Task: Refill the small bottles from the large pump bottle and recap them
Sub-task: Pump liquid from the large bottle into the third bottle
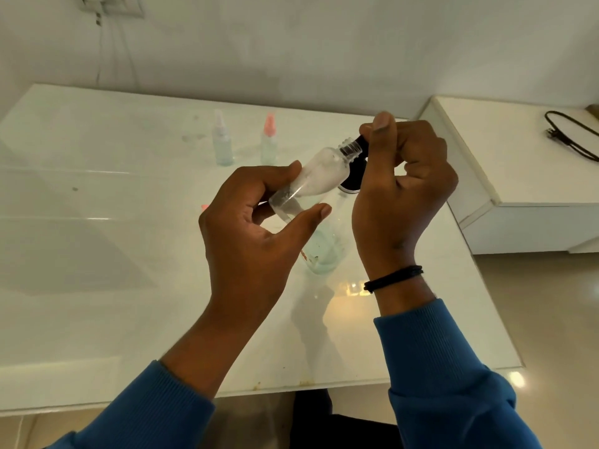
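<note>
My left hand [256,228] holds a small clear bottle [319,176] tilted, its open threaded neck up and to the right. That neck meets the black pump nozzle [362,144] of the large pump bottle [327,251], which stands on the table [97,254] under my hands. My right hand [405,189] grips the black pump head, thumb on top. The large bottle holds a little pale liquid at its bottom. Two capped small bottles stand further back: one with a clear cap [222,140], one with a pink cap [269,139].
A small pink item [205,207] peeks out beside my left hand on the glossy white table. A lower white cabinet [518,176] with a black cable [570,134] on it stands to the right. The wall runs behind the table.
</note>
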The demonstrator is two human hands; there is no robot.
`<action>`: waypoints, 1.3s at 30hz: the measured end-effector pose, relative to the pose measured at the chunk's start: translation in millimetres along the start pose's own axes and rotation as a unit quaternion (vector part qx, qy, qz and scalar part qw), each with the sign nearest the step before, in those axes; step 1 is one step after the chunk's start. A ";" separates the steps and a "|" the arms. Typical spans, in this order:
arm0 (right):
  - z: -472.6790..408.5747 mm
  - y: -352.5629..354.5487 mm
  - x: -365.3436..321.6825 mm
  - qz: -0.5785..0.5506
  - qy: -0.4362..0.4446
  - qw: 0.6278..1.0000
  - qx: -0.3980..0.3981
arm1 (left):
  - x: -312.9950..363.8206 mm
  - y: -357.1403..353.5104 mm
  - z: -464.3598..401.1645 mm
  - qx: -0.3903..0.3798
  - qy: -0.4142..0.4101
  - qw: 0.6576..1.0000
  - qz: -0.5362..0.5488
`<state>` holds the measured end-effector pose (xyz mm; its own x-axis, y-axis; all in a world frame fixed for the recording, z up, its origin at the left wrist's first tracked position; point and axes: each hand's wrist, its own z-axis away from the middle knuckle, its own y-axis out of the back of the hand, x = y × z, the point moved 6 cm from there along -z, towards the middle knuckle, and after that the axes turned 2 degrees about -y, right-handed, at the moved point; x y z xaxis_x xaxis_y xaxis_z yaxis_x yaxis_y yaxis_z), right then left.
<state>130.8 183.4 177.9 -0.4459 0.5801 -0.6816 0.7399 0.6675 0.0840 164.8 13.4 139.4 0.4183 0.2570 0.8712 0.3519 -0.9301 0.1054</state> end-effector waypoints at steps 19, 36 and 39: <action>-3.2 0.7 2.4 -0.009 -0.038 0.999 -0.004 | -5.2 -3.4 0.5 -0.001 0.049 0.998 0.048; -6.5 1.0 -0.5 -0.031 -0.073 0.997 -0.013 | -6.9 -7.4 0.1 -0.008 0.066 0.995 0.072; -6.6 1.8 -0.6 -0.032 -0.073 0.997 -0.008 | -8.7 -7.4 -0.2 -0.010 0.070 0.995 0.070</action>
<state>129.0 187.3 183.2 -0.4127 0.4631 -0.7843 0.7039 0.7087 0.0481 158.4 18.0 131.2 0.3412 0.0868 0.9360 0.2805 -0.9598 -0.0132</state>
